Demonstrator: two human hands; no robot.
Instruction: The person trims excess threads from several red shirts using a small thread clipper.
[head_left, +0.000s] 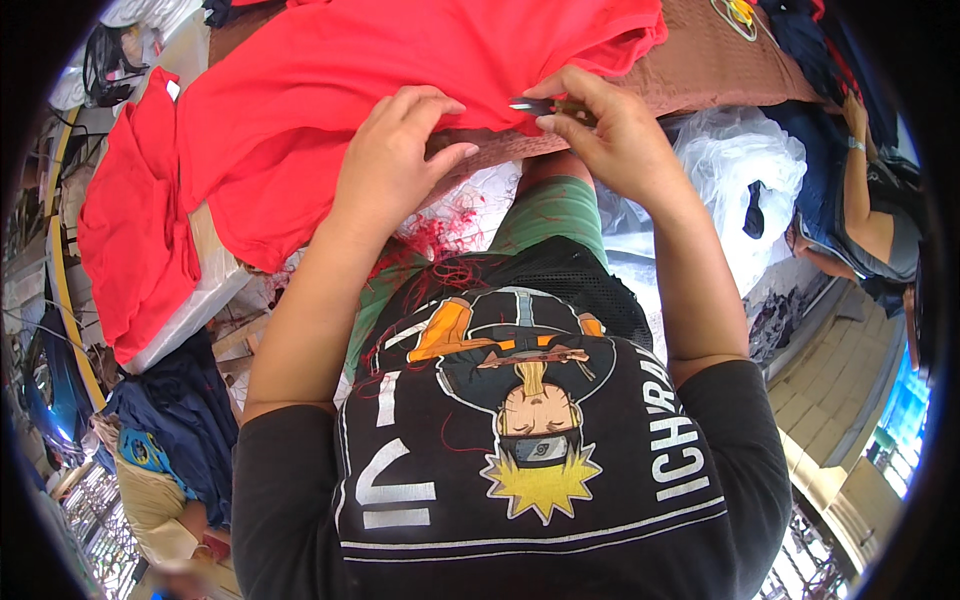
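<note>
A red garment (330, 75) is spread over the brown-covered work surface in front of me, with folds hanging over its near left edge. My left hand (398, 150) is at the cloth's near edge, thumb and index finger apart, with nothing visible between them. Small thread snips (540, 106) with a dark body and a bright tip are pinched between the thumb and fingers of my right hand (610, 130). Their tip points left, toward my left hand, close above the red cloth. Loose red threads (450, 270) lie on my lap and cling to my black shirt.
More red cloth (140, 240) drapes over a pale board at the left. Brown quilted cloth (720, 75) covers the surface; a yellow-and-white cord (738, 18) lies at its far right. Clear plastic bags (735, 160) bulge beside my right arm. Another person (880, 220) is at the right; someone else (160, 500) sits lower left.
</note>
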